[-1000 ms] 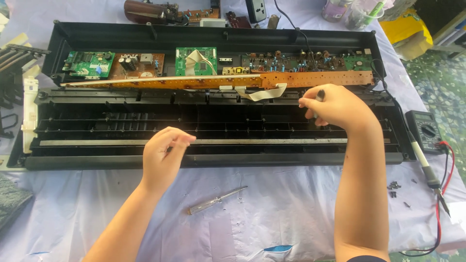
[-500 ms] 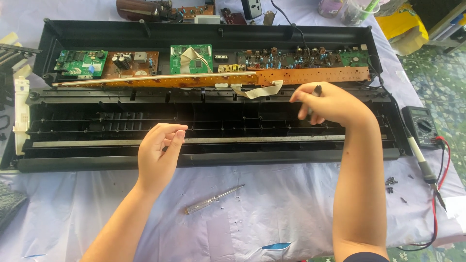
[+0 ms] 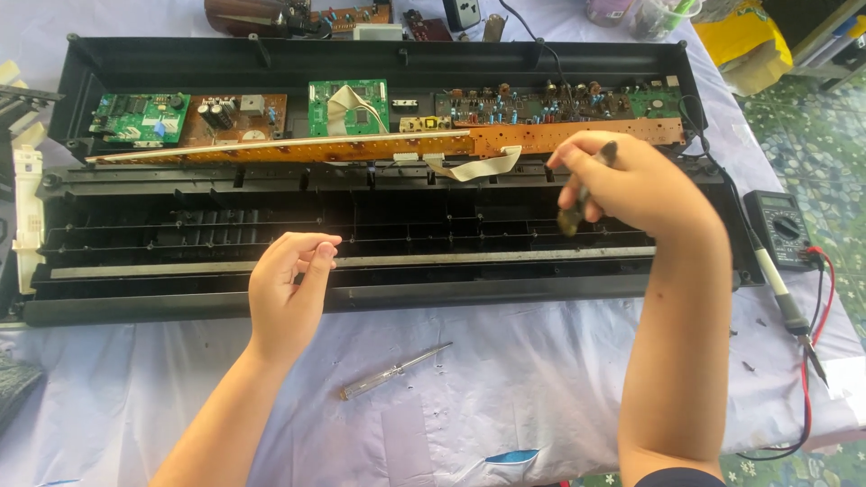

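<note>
Hands: right hand [image 3: 631,185] grips dark tool [image 3: 586,189]; left hand [image 3: 287,289] loosely curled, fingertips pinched.

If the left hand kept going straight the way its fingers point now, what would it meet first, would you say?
The left hand points away from the person, over the open black keyboard case. It would probably meet the pale strip along the case first, though its height above is unclear.

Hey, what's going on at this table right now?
A person is working over an opened black keyboard case with circuit boards exposed along its back. The right hand holds a dark-handled tool above the case. The left hand hovers at the front edge, fingertips pinched. A clear-handled screwdriver lies on the cloth.
</note>
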